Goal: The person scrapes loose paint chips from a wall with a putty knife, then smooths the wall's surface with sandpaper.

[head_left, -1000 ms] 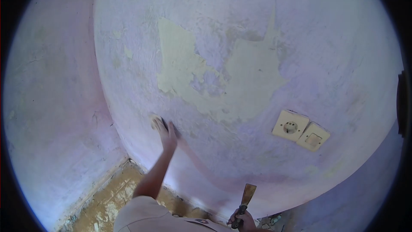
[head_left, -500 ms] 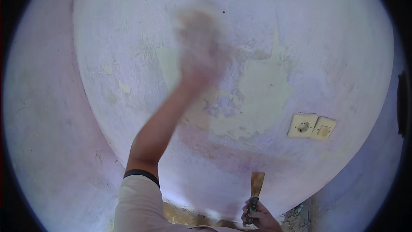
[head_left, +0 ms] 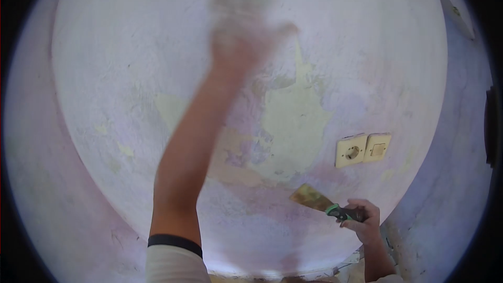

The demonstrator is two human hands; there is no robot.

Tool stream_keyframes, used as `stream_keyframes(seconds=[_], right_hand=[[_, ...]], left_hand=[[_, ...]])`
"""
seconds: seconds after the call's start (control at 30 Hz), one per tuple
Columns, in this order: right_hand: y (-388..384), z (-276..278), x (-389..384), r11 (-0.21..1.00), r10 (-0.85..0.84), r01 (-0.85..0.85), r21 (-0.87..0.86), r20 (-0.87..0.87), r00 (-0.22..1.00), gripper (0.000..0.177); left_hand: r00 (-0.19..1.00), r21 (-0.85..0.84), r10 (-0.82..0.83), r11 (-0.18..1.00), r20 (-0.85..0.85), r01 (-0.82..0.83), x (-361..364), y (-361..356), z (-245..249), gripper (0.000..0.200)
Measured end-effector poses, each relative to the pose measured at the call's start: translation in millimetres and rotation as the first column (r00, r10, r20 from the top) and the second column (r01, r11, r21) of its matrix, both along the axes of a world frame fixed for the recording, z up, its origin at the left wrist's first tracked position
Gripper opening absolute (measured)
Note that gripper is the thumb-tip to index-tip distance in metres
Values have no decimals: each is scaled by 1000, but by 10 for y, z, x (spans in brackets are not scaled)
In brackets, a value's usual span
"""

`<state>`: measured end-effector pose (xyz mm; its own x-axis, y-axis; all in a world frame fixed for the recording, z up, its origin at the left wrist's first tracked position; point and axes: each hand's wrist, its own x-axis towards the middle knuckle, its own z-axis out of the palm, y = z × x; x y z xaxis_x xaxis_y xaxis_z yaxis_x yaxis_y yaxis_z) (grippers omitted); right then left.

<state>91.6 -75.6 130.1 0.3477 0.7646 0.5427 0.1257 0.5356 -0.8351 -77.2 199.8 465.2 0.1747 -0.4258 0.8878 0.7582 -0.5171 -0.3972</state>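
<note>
My left hand (head_left: pixel 238 36) is raised against the upper wall, smeared by motion. A pale, blurred patch shows at its fingertips; whether it is something held I cannot make out. At the lower right, my right hand (head_left: pixel 368 220) grips a putty knife (head_left: pixel 313 198) by its black and green handle. The knife's stained, flat blade points up and left, in front of the wall (head_left: pixel 251 241). Between the hands, the wall has a pale, bare patch (head_left: pixel 291 120) with ragged paint edges.
A power socket (head_left: pixel 351 152) and a light switch (head_left: pixel 377 148) are set in the wall just above my right hand. Wall corners run down the left and right sides. A dark object (head_left: pixel 491 126) stands out at the far right edge. Debris lies low behind my right wrist.
My left hand has moved higher up the wall. The right hand has risen and shifted right, and the putty knife has tilted from upright to pointing left. The view has also shifted.
</note>
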Motion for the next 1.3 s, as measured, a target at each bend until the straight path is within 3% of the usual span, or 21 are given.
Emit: stream_keyframes(seconds=[0.07, 0.17, 0.23, 0.37, 0.5, 0.6, 0.7, 0.8, 0.9, 1.0, 1.03, 1.1, 1.13, 1.17, 1.2, 1.27, 1.3], right_hand=[[104, 94, 9, 985, -127, 114, 127, 95, 987, 54], [198, 219, -167, 935, -128, 163, 315, -130, 983, 60], [189, 253, -180, 900, -135, 210, 383, -215, 967, 59], [77, 425, 35, 873, 77, 67, 483, -274, 959, 55], [-118, 720, 307, 895, 152, -89, 437, -110, 982, 53], [-230, 717, 489, 920, 196, -154, 361, -80, 977, 52], [-408, 416, 636, 946, 201, -166, 280, -101, 974, 50], [-639, 83, 870, 965, 232, -206, 163, -160, 959, 48], [-931, -192, 1122, 967, 255, -238, 92, -293, 921, 44], [-1147, -428, 1321, 967, 242, -253, 28, -411, 879, 41], [-1197, -517, 1374, 968, 228, -249, 12, -442, 867, 41], [-1274, -667, 1480, 962, 249, -273, 25, -504, 827, 40], [-1304, -731, 1526, 957, 256, -288, 23, -528, 809, 40], [-1332, -789, 1579, 952, 267, -305, 24, -552, 790, 40], [-1353, -862, 1623, 945, 280, -325, 26, -578, 766, 40], [-1374, -1016, 1722, 936, 296, -350, 30, -601, 742, 40], [-1410, -1087, 1778, 931, 308, -364, 37, -618, 724, 40]], left_hand=[[964, 4, -120, 992, -238, 124, 467, -267, -303, 74], [860, -80, -288, 956, -422, 281, 656, -342, -472, 72], [853, -79, -263, 964, -451, 255, 420, -245, -230, 69], [970, 34, -106, 993, -221, 116, 284, -63, 248, 58], [985, 10, -120, 992, -122, 122, 415, -297, 252, 60], [994, -239, 86, 966, -64, -99, 608, -689, 323, 75], [989, -441, 127, 885, -79, -149, 739, -1034, 496, 85], [991, -299, 10, 954, 132, 30, 976, -715, 630, 89], [925, -32, 102, 995, 365, -97, 1314, -518, 706, 89], [896, -166, 23, 985, 443, 56, 1668, -659, 897, 92], [910, -185, 271, 957, 315, -222, 1826, -803, 862, 93], [976, -8, 194, 981, 101, -195, 2368, -1032, 599, 94], [991, 121, -129, 984, -38, 132, 2720, -1074, 379, 94], [923, 13, -161, 984, -350, 176, 2891, -1381, 17, 88], [792, -30, -107, 993, -601, 111, 3023, -1656, -389, 86], [486, -40, -62, 998, -872, 55, 3095, -1793, -733, 84], [377, -25, -53, 997, -924, 78, 3081, -1797, -771, 85]])
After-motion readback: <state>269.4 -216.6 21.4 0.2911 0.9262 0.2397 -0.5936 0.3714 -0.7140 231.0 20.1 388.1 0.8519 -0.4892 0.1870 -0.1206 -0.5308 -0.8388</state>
